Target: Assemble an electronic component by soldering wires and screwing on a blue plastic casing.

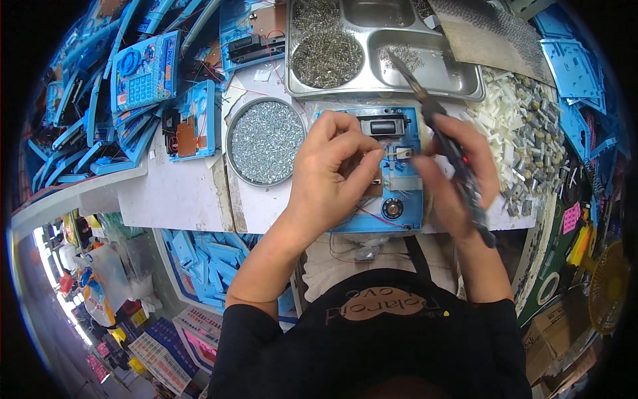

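Note:
My left hand (332,166) rests over an open blue plastic casing (413,213), thumb and forefinger pinched together above its middle. What they pinch, if anything, is too small to make out. The casing holds a black battery box (384,126), a round dark speaker (393,208) and thin red wires. On the casing's right side, my right hand (486,166) is closed round a slim black electric screwdriver (458,163) with a small red light. Its metal tip points away from me, over the steel tray (365,85), clear of the casing.
Loose small screws lie in the tray's compartments. A round metal bowl (229,149) of short silvery pieces stands left of my left hand. Blue casings (143,70) pile up at the far left. White and grey small parts (515,133) heap on the right; a fan (608,286) stands lower right.

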Tool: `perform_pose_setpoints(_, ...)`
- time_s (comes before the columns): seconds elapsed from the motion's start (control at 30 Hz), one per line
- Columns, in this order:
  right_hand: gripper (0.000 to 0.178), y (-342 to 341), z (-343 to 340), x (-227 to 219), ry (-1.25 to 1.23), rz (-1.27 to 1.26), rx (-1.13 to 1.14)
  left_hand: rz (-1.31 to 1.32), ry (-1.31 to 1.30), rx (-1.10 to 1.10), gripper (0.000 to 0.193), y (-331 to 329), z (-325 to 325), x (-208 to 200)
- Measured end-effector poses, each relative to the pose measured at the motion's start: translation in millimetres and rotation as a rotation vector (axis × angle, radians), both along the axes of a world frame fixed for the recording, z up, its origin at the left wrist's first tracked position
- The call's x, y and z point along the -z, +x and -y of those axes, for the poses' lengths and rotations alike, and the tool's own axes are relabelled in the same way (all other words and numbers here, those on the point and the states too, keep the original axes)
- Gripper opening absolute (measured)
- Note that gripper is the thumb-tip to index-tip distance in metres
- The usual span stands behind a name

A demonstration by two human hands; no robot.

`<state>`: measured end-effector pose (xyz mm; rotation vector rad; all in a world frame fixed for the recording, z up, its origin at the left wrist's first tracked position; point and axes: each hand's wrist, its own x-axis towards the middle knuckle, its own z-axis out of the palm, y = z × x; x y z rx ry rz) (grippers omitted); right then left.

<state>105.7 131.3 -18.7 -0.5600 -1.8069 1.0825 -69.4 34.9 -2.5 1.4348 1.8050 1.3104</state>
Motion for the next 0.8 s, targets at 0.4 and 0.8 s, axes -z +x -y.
perform_pose_setpoints(0.4,0.023,65.4,-1.3,-14.6,0.11,0.146,-0.156,-0.214,-0.106,-0.053,0.007,-2.1,-3.8,4.2)
perform_pose_setpoints(0.8,0.024,45.4,-4.7,-11.1,0.18,0.148,-0.19,-0.187,-0.069,-0.064,0.006,-6.6,-1.9,9.3)
